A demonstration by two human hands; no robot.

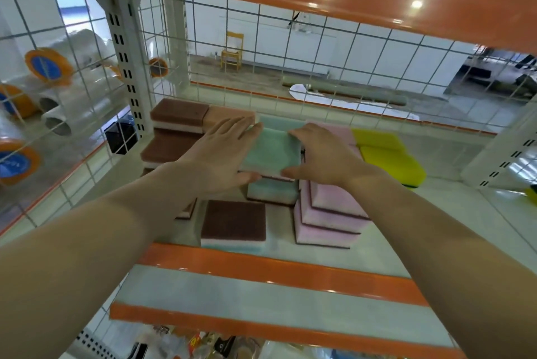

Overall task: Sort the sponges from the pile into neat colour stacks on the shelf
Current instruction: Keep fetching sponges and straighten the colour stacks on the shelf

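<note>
Both hands hold one green sponge (271,152) above the middle of the shelf (406,230). The left hand (220,155) and right hand (322,155) each clasp an end, fingers on top, thumb beneath. Pink sponges (328,213) stack just right; yellow sponges (389,158) lie toward the back right corner, brown-topped ones (177,126) back left.

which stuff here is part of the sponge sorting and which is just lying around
Part of the job:
- green sponge, held between left hand and right hand
- pink sponge stack
- yellow sponges
- brown-topped sponges
- lone brown-topped sponge at the front
- shelf

Just lying about:
- plastic wrap rolls behind the wire grid
- yellow chair
</note>
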